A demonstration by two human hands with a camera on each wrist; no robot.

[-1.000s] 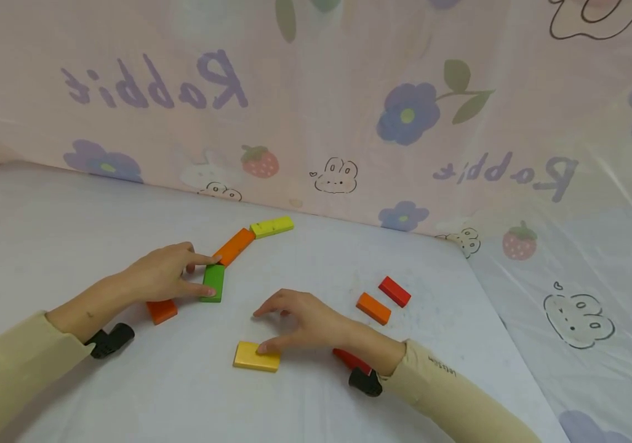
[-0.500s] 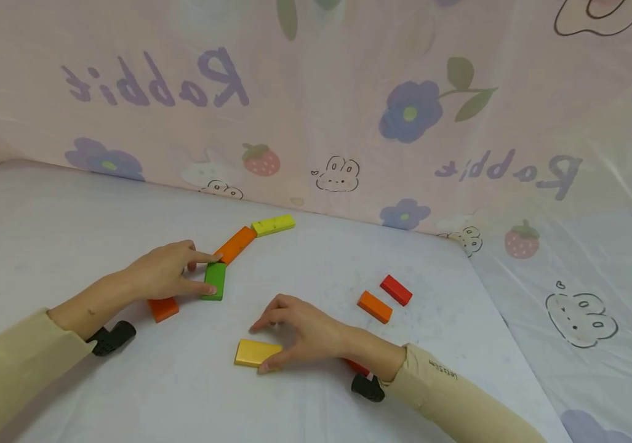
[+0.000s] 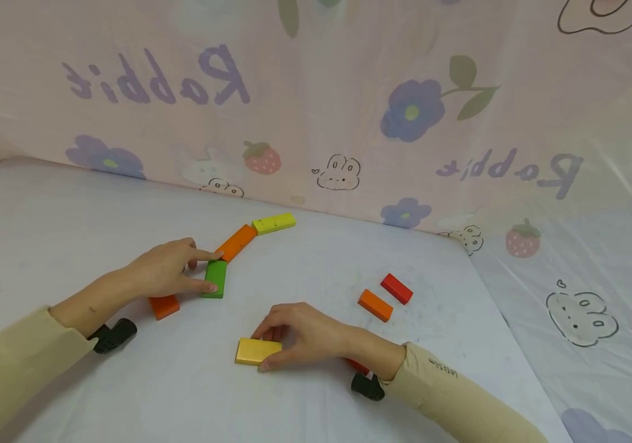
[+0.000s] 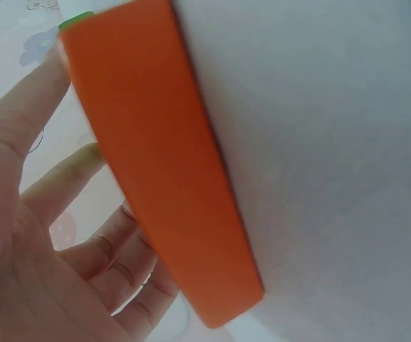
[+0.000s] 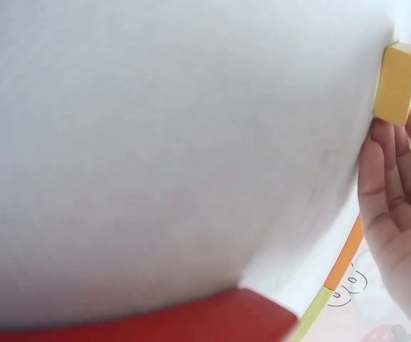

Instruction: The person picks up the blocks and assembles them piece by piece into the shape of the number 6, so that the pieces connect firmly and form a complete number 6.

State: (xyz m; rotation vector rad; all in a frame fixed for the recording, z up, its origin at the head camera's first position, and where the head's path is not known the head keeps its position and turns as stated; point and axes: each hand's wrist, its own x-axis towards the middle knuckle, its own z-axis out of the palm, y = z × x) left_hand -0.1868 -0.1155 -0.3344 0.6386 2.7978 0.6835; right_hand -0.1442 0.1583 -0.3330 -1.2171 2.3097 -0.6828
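A green block lies end to end with an orange block, which leads to a lime-yellow block on the white table. My left hand has its thumb on the green block and its extended index fingertip where green and orange meet. Under that wrist lies another orange block, partly covered in the head view. My right hand pinches a golden-yellow block by its long sides, thumb on the near side and fingers on the far one. The block's right end is hidden by the hand.
To the right lie a short orange block and a red block. Another red block is beneath my right wrist. A patterned rabbit-and-flower curtain rises behind the table.
My right thumb has slid from the top of the golden-yellow block to its near side, and the fingers have come down on the far side. The left hand stays on the green block.
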